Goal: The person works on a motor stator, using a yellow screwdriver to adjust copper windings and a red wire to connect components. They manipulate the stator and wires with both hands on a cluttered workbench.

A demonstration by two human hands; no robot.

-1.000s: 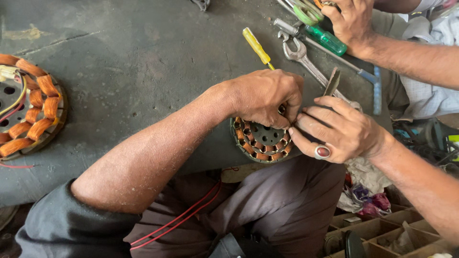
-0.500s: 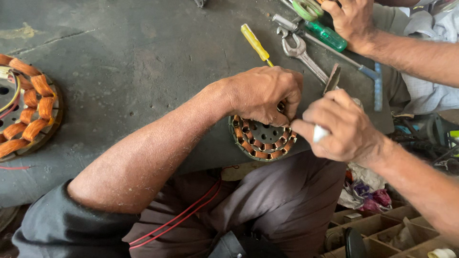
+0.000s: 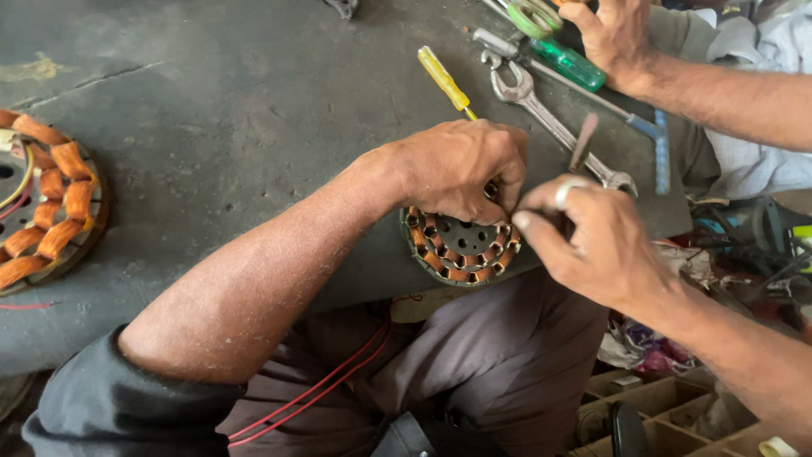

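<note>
My left hand (image 3: 461, 169) rests on top of a round motor stator (image 3: 461, 245) with copper windings and grips its upper rim at the table's front edge. My right hand (image 3: 592, 241), a ring on one finger, is closed around a thin flat tool (image 3: 582, 142) whose tip sticks up above the fingers; the fingertips meet my left hand at the stator's right side. What the fingertips pinch there is hidden.
A yellow-handled screwdriver (image 3: 444, 78) and a spanner (image 3: 541, 114) lie on the dark table (image 3: 228, 110) behind my hands. Another person's hand (image 3: 613, 34) at the top right holds a green-handled tool (image 3: 568, 61). A larger copper-wound stator (image 3: 46, 203) sits far left. Cardboard compartments (image 3: 668, 406) sit below right.
My right hand has turned over and moved closer to the stator, its knuckles now facing up. My left hand stays on the stator.
</note>
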